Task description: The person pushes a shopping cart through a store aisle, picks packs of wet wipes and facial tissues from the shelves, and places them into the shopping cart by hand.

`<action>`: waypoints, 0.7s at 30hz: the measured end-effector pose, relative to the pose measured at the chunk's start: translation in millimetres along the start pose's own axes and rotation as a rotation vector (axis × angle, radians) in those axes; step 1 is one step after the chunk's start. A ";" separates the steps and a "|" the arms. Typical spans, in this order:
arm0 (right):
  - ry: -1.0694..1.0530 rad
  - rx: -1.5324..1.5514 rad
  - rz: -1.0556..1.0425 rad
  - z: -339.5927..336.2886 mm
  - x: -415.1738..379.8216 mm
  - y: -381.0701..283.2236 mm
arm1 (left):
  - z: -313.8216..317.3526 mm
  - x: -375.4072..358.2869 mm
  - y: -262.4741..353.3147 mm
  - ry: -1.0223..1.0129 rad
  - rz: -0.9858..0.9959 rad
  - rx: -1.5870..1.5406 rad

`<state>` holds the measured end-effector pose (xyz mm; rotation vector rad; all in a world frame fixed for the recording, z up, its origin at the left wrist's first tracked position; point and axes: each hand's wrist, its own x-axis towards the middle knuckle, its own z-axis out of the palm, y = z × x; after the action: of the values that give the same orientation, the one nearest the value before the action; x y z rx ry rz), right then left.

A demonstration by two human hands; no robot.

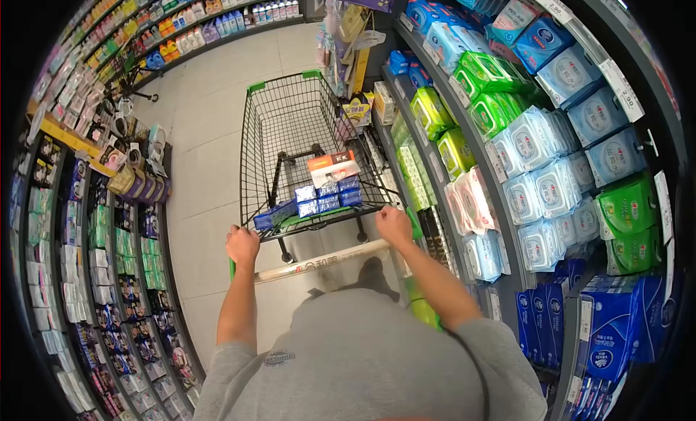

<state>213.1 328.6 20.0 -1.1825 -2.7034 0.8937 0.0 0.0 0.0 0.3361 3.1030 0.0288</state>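
A shopping cart point(250, 142) with a dark wire basket and green corners stands right in front of me. My left hand point(243, 245) is closed on its near left side, forward of the pale handle bar point(322, 261). On the opposite side, my right hand point(394, 225) is closed around the near right corner of the cart. Neither hand is on the middle of the bar. In the basket's near end lie several blue-wrapped packs point(328, 202) and a white and orange box point(332, 169). A separate blue pack point(275, 215) lies to their left.
Shelves of wet wipe packs point(533, 138) rise close on the right, with blue tissue packs point(609, 327) lower down. Small packaged goods point(109, 276) line the left shelves. Bottles point(196, 37) fill the far shelves. Pale tiled floor point(203, 117) runs left of the cart.
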 end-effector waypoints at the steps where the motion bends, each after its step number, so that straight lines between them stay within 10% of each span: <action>1: 0.003 -0.004 -0.002 0.2 0.0 -0.1 | -1.6 -0.5 0.3 0.002 0.001 -0.003; 21: -0.003 -0.014 0.002 -0.9 0.9 3.8 | 3.6 -2.2 0.9 0.040 0.021 0.007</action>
<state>215.3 331.7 18.6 -1.1870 -2.7158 0.8790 2.4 0.4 -3.6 0.3724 3.1401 0.0251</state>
